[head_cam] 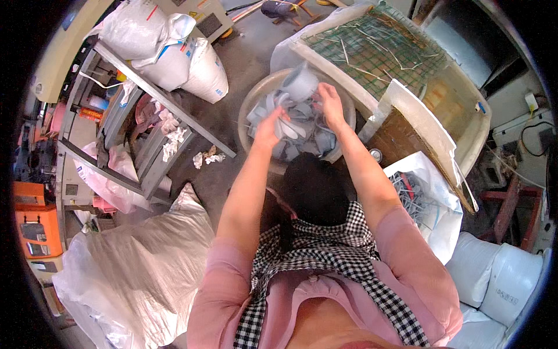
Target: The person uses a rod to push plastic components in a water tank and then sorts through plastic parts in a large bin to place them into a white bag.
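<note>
A round basin (245, 120) stands on the floor in front of me, heaped with grey moulded pieces (291, 146), apparently plastic. My left hand (269, 130) is among them at the left, fingers bent against pale curved strips (291, 127); the grip is partly hidden. At the right side of the heap, my right hand (331, 107) has its fingers curled beside a larger grey, rounded piece (301, 83). That piece is blurred, and whether the fingers touch it is unclear.
A large tub (471, 144) with green mesh (370, 48) stands ahead right. A white sack (440, 209) of thin grey scraps is beside my right arm. At left are a grey metal frame (170, 98), stacked white sacks (168, 65) and a big filled sack (144, 266).
</note>
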A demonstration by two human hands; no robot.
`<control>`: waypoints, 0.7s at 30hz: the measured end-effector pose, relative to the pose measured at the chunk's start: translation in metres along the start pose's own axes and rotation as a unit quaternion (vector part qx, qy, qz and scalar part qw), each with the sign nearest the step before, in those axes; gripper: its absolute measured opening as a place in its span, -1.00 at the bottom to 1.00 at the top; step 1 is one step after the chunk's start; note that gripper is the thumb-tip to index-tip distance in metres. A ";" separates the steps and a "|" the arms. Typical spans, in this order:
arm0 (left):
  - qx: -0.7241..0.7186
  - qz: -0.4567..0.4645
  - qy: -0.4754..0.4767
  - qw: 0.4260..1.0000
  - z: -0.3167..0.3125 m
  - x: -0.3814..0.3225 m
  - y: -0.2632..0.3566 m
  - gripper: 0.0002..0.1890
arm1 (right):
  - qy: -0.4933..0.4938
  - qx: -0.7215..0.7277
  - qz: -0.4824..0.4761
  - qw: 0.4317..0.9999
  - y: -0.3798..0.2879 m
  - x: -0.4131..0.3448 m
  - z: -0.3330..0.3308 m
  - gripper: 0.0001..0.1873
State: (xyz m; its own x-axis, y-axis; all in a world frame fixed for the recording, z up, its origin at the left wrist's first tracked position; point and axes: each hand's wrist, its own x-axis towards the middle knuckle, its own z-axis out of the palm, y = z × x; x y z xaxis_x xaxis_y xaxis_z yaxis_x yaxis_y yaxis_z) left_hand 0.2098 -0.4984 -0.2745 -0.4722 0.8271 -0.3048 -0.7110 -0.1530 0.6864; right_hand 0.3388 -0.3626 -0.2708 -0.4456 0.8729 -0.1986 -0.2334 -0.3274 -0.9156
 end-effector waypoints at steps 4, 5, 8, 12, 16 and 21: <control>0.062 0.052 -0.052 0.995 0.016 0.002 -0.014 -0.63 | 0.018 0.011 0.013 1.000 0.009 0.018 -0.027 -0.54; 0.080 0.070 -0.070 0.992 0.025 0.002 -0.014 -0.61 | -0.022 -0.014 0.024 0.999 0.013 0.024 -0.038 -0.54; 0.176 0.108 -0.042 0.978 0.037 0.000 -0.005 -0.55 | -0.097 -0.004 0.085 0.992 0.018 0.009 -0.024 -0.51; 0.187 0.160 -0.029 0.969 0.046 -0.014 0.005 -0.54 | -0.174 0.103 0.123 0.972 -0.003 -0.032 0.032 -0.46; 0.259 0.155 -0.019 0.953 0.051 -0.020 0.014 -0.64 | -0.236 0.056 0.157 0.957 0.000 -0.015 0.040 -0.49; 0.233 0.173 0.046 0.956 0.029 -0.044 0.042 -0.72 | -0.173 0.180 0.102 0.963 -0.018 -0.033 0.053 -0.46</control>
State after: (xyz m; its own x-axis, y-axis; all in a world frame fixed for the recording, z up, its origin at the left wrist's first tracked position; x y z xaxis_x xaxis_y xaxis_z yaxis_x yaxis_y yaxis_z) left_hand 0.2153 -0.5256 -0.2130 -0.6957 0.7168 -0.0476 -0.2045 -0.1341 0.9696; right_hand 0.3119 -0.4046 -0.2296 -0.7603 0.6253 -0.1759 -0.3680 -0.6378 -0.6766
